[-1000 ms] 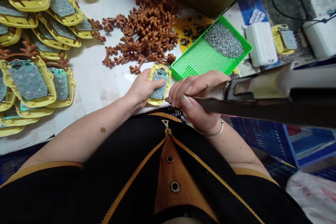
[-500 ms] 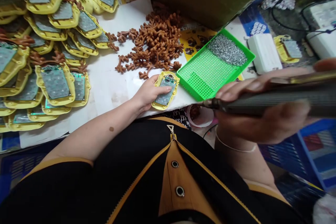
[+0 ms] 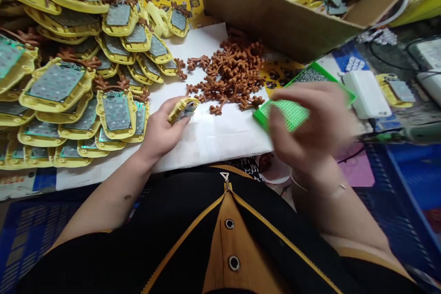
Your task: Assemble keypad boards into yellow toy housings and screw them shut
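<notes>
Gripping a yellow shell (image 3: 183, 108), left hand (image 3: 161, 131) shows no legible writing; right hand (image 3: 306, 128) blurred, grip unclear.

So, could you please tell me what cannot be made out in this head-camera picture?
- Right hand: motion-blurred; whether it holds anything is unclear.
- Green tray: largely hidden behind that hand.
- Yellow part in the left hand: tilted and blurred, details unreadable.
- Cardboard box: cut off by the top edge.
</notes>
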Demonstrator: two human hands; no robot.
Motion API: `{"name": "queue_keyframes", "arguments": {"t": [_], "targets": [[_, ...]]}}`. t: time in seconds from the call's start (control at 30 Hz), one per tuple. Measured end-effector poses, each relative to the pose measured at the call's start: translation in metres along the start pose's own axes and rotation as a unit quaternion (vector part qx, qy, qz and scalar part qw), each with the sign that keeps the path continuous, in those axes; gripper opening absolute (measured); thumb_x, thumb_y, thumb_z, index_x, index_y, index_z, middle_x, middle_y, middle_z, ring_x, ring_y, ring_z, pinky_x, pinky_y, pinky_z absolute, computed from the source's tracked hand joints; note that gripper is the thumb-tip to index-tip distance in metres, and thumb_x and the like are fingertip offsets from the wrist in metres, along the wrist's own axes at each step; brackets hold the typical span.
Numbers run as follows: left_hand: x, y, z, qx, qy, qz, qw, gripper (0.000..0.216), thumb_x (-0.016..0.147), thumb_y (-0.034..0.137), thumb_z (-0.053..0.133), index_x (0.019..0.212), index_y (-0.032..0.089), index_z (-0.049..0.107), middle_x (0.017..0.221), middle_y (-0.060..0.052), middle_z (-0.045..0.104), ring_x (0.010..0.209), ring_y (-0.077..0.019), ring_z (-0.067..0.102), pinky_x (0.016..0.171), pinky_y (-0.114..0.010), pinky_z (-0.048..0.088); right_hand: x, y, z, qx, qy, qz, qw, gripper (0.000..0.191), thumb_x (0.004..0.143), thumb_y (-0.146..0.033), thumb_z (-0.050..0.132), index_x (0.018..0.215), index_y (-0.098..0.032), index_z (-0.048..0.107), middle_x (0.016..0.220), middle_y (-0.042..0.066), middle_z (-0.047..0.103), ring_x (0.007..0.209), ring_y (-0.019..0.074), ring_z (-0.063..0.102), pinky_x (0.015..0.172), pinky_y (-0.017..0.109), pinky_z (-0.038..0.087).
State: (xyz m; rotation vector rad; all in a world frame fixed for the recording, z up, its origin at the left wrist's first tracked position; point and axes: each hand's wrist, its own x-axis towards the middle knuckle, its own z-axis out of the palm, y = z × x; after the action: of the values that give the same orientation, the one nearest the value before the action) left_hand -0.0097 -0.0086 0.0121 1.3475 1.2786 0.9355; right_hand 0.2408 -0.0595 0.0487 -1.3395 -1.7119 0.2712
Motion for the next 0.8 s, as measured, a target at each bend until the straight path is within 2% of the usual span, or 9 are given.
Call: {"name": "queue_keyframes", "arguments": {"t": [0.1, 0.2, 0.3, 0.37, 0.43, 0.53, 0.6, 0.67, 0.8], "targets": [[0.004, -0.005, -0.007, -0.175, 0.011, -0.1, 0.979, 0.048, 0.061, 0.029, 0.086, 0.104, 0.017, 0.067, 0.099, -0.006, 0.075, 0.09, -0.0224, 0.07, 0.082, -0.033, 0.056, 0.027, 0.014, 0.068, -0.193, -0.158, -0.14, 0.958, 0.03, 0.089, -0.02, 0.055, 0.117, -0.017, 0.066, 0.111, 0.014, 0.07, 0.101, 0.0298, 0.06, 0.089, 0.047, 0.047], [0.004, -0.011, -0.013, -0.263, -0.003, -0.143, 0.954, 0.053, 0.056, 0.029, 0.09, 0.101, 0.014, 0.067, 0.089, -0.004, 0.075, 0.081, -0.019, 0.069, 0.079, -0.032, 0.056, 0.047, 0.023, 0.122, -0.283, -0.257, -0.199, 0.902, 0.031, 0.095, -0.017, 0.045, 0.119, -0.012, 0.065, 0.117, 0.015, 0.069, 0.107, 0.0289, 0.058, 0.096, 0.044, 0.045], [0.002, -0.014, -0.018, -0.289, -0.012, -0.158, 0.944, 0.053, 0.056, 0.028, 0.091, 0.101, 0.014, 0.067, 0.092, -0.005, 0.075, 0.082, -0.0182, 0.069, 0.082, -0.032, 0.056, 0.058, 0.026, 0.147, -0.317, -0.276, -0.233, 0.877, 0.031, 0.099, -0.015, 0.038, 0.103, -0.017, 0.068, 0.099, 0.01, 0.071, 0.101, 0.0254, 0.059, 0.103, 0.044, 0.041], [0.001, -0.015, -0.019, -0.299, -0.012, -0.168, 0.939, 0.053, 0.056, 0.028, 0.091, 0.102, 0.015, 0.068, 0.094, -0.005, 0.076, 0.083, -0.0191, 0.07, 0.082, -0.034, 0.057, 0.064, 0.028, 0.151, -0.296, -0.253, -0.221, 0.894, 0.032, 0.101, -0.017, 0.036, 0.1, -0.019, 0.067, 0.089, 0.008, 0.07, 0.094, 0.024, 0.06, 0.107, 0.047, 0.039], [0.001, -0.016, -0.02, -0.308, -0.016, -0.178, 0.935, 0.053, 0.057, 0.028, 0.091, 0.103, 0.015, 0.067, 0.095, -0.005, 0.076, 0.084, -0.0198, 0.071, 0.082, -0.034, 0.057, 0.071, 0.03, 0.148, -0.224, -0.197, -0.174, 0.939, 0.03, 0.103, -0.024, 0.037, 0.106, -0.018, 0.066, 0.091, 0.009, 0.071, 0.093, 0.0239, 0.062, 0.106, 0.049, 0.04], [0.0, -0.015, -0.021, -0.31, -0.024, -0.189, 0.932, 0.053, 0.057, 0.027, 0.091, 0.102, 0.015, 0.067, 0.092, -0.005, 0.076, 0.08, -0.018, 0.071, 0.079, -0.033, 0.058, 0.075, 0.035, 0.137, 0.006, -0.087, -0.053, 0.995, 0.027, 0.102, -0.039, 0.043, 0.116, -0.022, 0.059, 0.103, 0.008, 0.07, 0.092, 0.0208, 0.065, 0.092, 0.043, 0.052], [0.0, -0.014, -0.02, -0.31, -0.025, -0.194, 0.93, 0.053, 0.056, 0.027, 0.092, 0.1, 0.015, 0.067, 0.091, -0.005, 0.076, 0.077, -0.0166, 0.07, 0.076, -0.031, 0.058, 0.072, 0.038, 0.127, 0.185, -0.056, 0.037, 0.981, 0.026, 0.099, -0.047, 0.05, 0.113, -0.026, 0.057, 0.098, 0.004, 0.068, 0.082, 0.0159, 0.066, 0.077, 0.034, 0.056], [-0.001, -0.012, -0.019, -0.308, -0.023, -0.199, 0.93, 0.053, 0.055, 0.027, 0.093, 0.1, 0.014, 0.067, 0.091, -0.005, 0.077, 0.075, -0.0163, 0.07, 0.075, -0.031, 0.059, 0.065, 0.038, 0.119, 0.314, -0.064, 0.115, 0.94, 0.03, 0.092, -0.054, 0.06, 0.105, -0.028, 0.057, 0.087, -0.001, 0.066, 0.073, 0.0121, 0.065, 0.066, 0.028, 0.055], [-0.005, -0.007, -0.012, -0.291, -0.018, -0.2, 0.936, 0.055, 0.054, 0.028, 0.093, 0.1, 0.015, 0.067, 0.092, -0.005, 0.077, 0.079, -0.0184, 0.072, 0.076, -0.031, 0.059, 0.043, 0.035, 0.105, 0.416, -0.084, 0.22, 0.878, 0.041, 0.077, -0.059, 0.076, 0.098, -0.026, 0.062, 0.076, -0.004, 0.064, 0.066, 0.0091, 0.063, 0.059, 0.022, 0.053]]}}
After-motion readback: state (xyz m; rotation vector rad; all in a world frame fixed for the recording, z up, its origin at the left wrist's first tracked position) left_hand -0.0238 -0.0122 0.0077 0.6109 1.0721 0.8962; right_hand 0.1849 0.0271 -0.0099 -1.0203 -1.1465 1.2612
